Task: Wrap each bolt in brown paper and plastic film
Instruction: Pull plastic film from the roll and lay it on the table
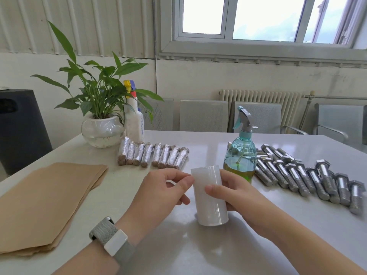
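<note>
White tabletop [178, 245] lies bare near us. Our right hand [234, 193] grips the plastic film roll [209, 195] at centre; our left hand [164, 187] pinches at its left edge, bare bolts [301, 177] right.

One view, head-worn: you look forward and down across the table [178, 251], close over your hands, with the far wall, radiator [258, 98] and window [264, 22] in the upper frame.
</note>
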Available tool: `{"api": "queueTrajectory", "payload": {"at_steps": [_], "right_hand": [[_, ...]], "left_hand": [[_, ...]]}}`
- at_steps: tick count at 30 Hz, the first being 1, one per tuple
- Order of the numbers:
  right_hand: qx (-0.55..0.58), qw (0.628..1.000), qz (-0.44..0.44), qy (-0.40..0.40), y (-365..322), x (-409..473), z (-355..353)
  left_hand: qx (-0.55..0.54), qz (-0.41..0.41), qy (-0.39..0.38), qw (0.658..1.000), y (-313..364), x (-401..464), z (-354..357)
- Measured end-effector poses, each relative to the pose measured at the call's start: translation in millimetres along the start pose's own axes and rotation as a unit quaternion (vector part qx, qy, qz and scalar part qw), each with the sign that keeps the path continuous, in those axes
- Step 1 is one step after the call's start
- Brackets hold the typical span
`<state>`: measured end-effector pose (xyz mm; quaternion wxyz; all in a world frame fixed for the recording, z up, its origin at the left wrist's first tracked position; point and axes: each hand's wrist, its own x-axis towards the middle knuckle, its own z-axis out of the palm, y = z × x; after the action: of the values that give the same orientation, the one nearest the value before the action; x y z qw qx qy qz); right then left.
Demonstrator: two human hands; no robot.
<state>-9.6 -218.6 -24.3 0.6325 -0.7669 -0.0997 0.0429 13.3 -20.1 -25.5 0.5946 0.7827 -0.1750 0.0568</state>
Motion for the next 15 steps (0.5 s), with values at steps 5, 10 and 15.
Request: {"api": "queueTrajectory", "payload": {"at_steps": [5, 10, 15], "right_hand": [[-0.018, 1.0, -0.014, 0.013, 0.5, -0.4, 2.1], [-0.016, 0.999, -0.022, 0.027, 2.7, 0.0, 5.0], [0.0, 1.0, 0.0, 0.027, 2.1, 0.9, 3.8]], "left_hand": [[0.002, 0.009, 0.031, 0.999, -1.7, -1.7, 2.4], [0.046, 0.029, 0.055, 0.997, -1.6, -3.0, 3.9], [0.0, 0.024, 0.025, 0.999, -2.5, 2.5, 0.4]]}}
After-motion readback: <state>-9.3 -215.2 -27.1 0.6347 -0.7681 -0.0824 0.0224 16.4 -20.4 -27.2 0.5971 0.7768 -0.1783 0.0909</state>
